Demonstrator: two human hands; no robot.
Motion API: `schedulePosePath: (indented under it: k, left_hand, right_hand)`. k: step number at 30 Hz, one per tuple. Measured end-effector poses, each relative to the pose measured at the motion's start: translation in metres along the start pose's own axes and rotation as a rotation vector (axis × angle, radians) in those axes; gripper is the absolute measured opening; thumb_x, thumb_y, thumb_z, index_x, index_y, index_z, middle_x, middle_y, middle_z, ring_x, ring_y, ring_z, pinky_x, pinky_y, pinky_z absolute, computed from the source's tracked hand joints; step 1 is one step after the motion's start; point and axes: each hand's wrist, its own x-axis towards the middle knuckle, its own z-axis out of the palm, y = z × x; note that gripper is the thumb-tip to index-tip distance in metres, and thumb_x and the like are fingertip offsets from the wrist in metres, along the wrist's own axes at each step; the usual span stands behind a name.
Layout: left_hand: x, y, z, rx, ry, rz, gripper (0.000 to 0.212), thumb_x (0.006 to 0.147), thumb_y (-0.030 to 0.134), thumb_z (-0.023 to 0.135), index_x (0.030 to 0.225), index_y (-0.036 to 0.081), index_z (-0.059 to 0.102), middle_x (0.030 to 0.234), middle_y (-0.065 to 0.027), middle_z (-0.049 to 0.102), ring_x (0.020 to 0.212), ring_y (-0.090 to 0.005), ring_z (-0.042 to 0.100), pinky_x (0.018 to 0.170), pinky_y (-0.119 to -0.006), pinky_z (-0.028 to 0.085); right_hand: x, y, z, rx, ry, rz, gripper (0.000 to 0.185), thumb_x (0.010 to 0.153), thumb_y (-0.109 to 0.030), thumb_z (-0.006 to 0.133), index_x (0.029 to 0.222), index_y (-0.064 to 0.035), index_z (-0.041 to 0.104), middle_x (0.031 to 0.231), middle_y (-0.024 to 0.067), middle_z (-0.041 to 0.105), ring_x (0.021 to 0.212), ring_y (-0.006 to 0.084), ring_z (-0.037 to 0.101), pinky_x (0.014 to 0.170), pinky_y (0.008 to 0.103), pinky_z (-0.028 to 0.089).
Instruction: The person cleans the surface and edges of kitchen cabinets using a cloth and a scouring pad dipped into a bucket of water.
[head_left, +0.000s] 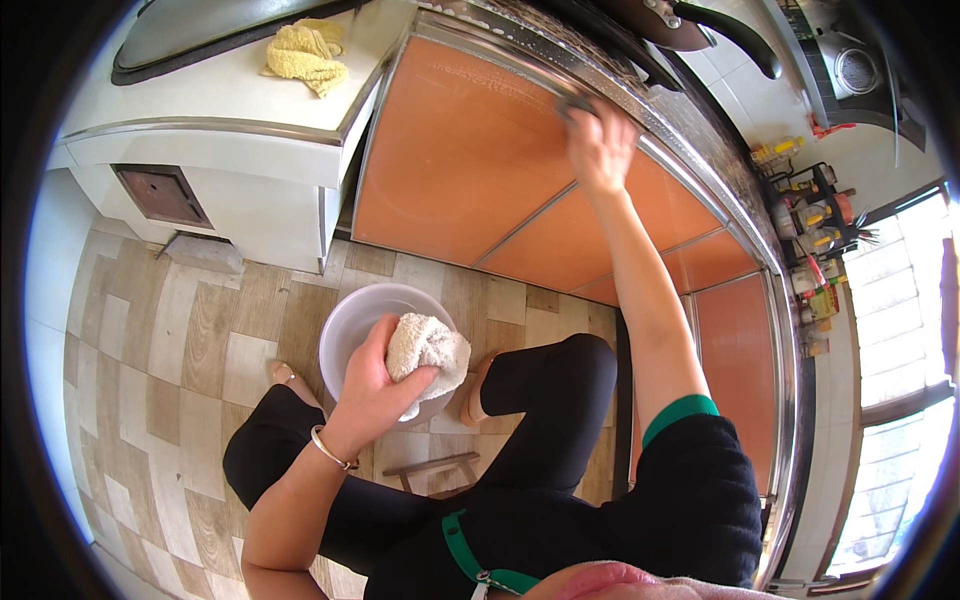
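Bunched in my left hand (379, 382) is a whitish terry cloth (431, 352), held over a pale plastic bucket (334, 330) on the floor. My right hand (602, 146) reaches up to the top of an orange cabinet door (465, 142), close under the metal edge trim (517, 46). Its fingers are curled on a small dark scrubber (576, 105), blurred and partly covered by them. White suds (495, 81) streak the upper part of the door panel, and drops of foam dot the trim.
A yellow cloth (306, 56) lies on the white counter (225, 101) at upper left. A pan's black handle (731, 34) juts out above the counter edge. A low stool (435, 466) is between my legs. Several bottles and jars (814, 217) stand by the window.
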Motion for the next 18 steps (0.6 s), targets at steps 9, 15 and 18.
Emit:
schedulePosePath:
  k: [9, 15, 18]
  left_hand:
    - [0.000, -0.017, 0.010, -0.063, -0.051, -0.003, 0.043, 0.080, 0.012, 0.072, 0.117, -0.002, 0.054, 0.105, -0.0115, 0.065, 0.099, -0.0186, 0.063, 0.090, -0.033, 0.049]
    - [0.001, -0.022, 0.008, -0.003, -0.007, 0.052, 0.044, 0.079, 0.014, 0.073, 0.116, -0.001, 0.054, 0.103, -0.0142, 0.067, 0.096, -0.0230, 0.065, 0.088, -0.035, 0.050]
    - [0.001, -0.021, 0.008, 0.020, 0.009, 0.052, 0.043, 0.079, 0.015, 0.073, 0.115, -0.001, 0.055, 0.101, -0.0147, 0.066, 0.096, -0.0244, 0.066, 0.088, -0.035, 0.050]
  right_hand:
    - [-0.030, 0.014, -0.060, 0.267, -0.036, 0.246, 0.040, 0.081, -0.002, 0.073, 0.117, -0.0049, 0.057, 0.123, 0.0169, 0.053, 0.109, 0.0366, 0.054, 0.093, 0.0432, 0.048]
    - [-0.008, -0.008, -0.039, 0.135, -0.008, 0.294, 0.043, 0.073, -0.002, 0.075, 0.113, -0.0098, 0.062, 0.112, 0.0122, 0.059, 0.104, 0.0370, 0.056, 0.090, 0.0443, 0.048]
    - [0.008, -0.029, -0.030, 0.203, -0.003, 0.213, 0.042, 0.072, -0.005, 0.076, 0.111, -0.0130, 0.065, 0.105, 0.0102, 0.063, 0.098, 0.0357, 0.059, 0.086, 0.0440, 0.051]
